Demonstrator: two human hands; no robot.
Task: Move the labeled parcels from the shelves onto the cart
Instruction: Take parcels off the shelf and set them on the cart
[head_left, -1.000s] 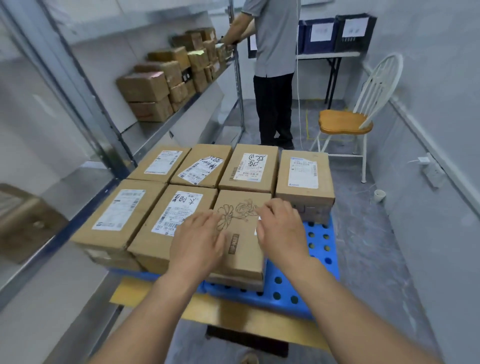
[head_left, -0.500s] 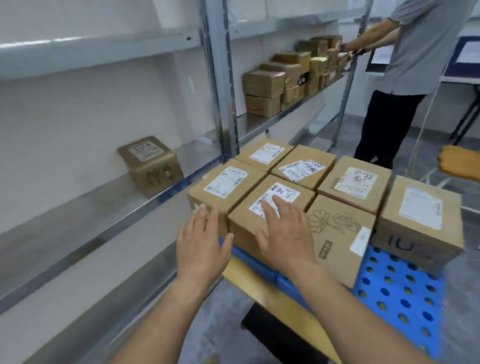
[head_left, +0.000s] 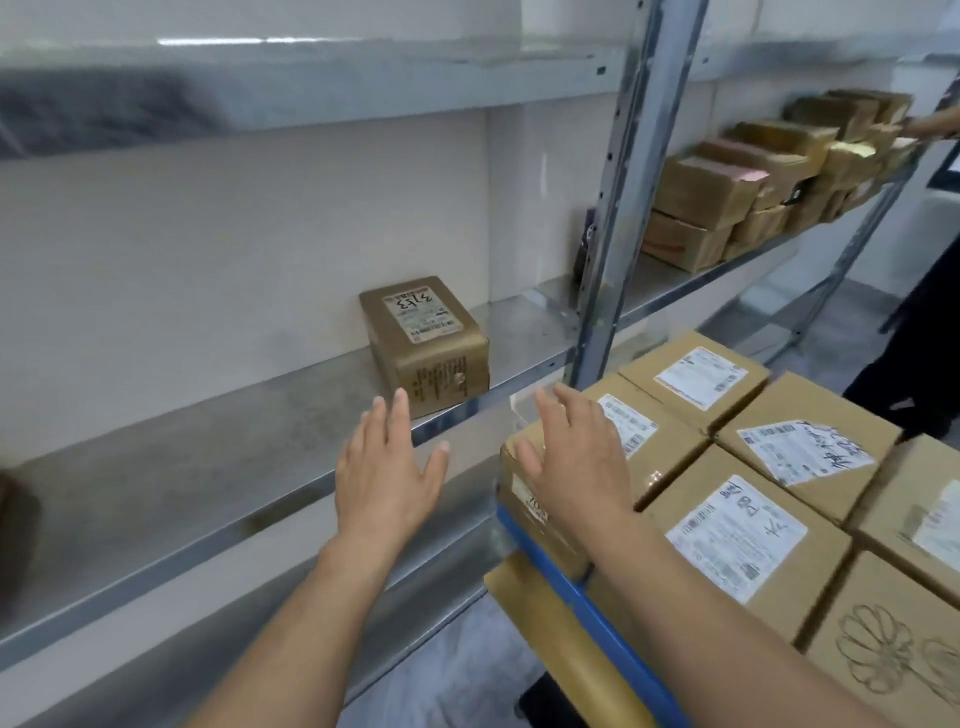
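**Tech A:** Start at the left. Report on the left hand (head_left: 387, 467).

**Tech B:** Held out in front of the shelf (head_left: 208, 447) edge, back of the hand up, fingers straight and spread. Grips nothing.

**Tech A:** Locate the single parcel (head_left: 423, 343).

**Tech B:** Found on that metal shelf, just beyond the left fingertips and apart from them. Stands alone, white label up, handwritten digits on it.

**Tech A:** Report on the right hand (head_left: 576, 462).

**Tech B:** Held flat with fingers straight, over the nearest corner of the loaded parcels (head_left: 737, 535) on the cart (head_left: 618, 639). Grips nothing. Cannot tell whether resting on the cardboard or just above it.

**Tech A:** Describe the load.

**Tech B:** Packed edge to edge on the blue deck, labels up. Flower outline printed on the box at lower right.

**Tech A:** Continue right.

**Tech B:** Past the grey upright (head_left: 631, 208), same shelf level: stacked brown boxes (head_left: 727, 192). At the frame edge, another person's arm (head_left: 932, 127) near those boxes.
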